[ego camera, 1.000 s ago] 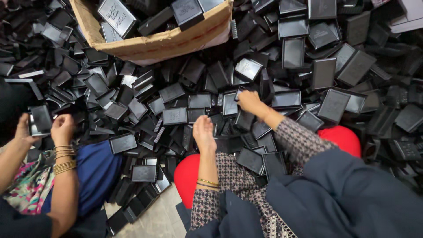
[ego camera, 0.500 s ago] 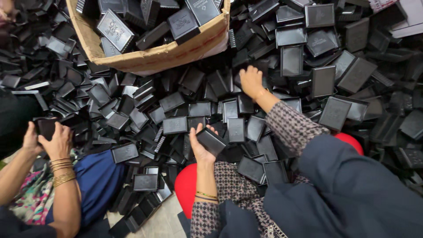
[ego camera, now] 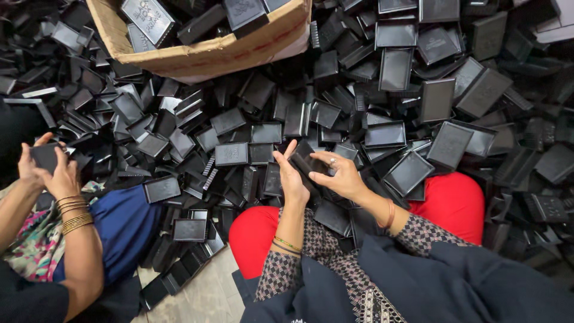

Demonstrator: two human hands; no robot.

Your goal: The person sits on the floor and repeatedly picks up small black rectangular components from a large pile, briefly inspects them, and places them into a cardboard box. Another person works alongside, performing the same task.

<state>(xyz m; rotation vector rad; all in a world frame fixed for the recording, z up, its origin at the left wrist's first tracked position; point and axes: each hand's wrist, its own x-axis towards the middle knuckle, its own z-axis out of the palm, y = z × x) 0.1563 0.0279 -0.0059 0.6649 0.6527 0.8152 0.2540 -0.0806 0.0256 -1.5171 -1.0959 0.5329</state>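
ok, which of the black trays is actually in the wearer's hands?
The black tray pinched between the left hand and right hand, lifted above the loose pile.

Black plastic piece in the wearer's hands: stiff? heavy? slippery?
The black plastic piece is probably stiff: it keeps its flat, boxy shape between left hand and right hand. Likely light, since fingertips alone hold it. Its smooth sheen suggests slight slipperiness.
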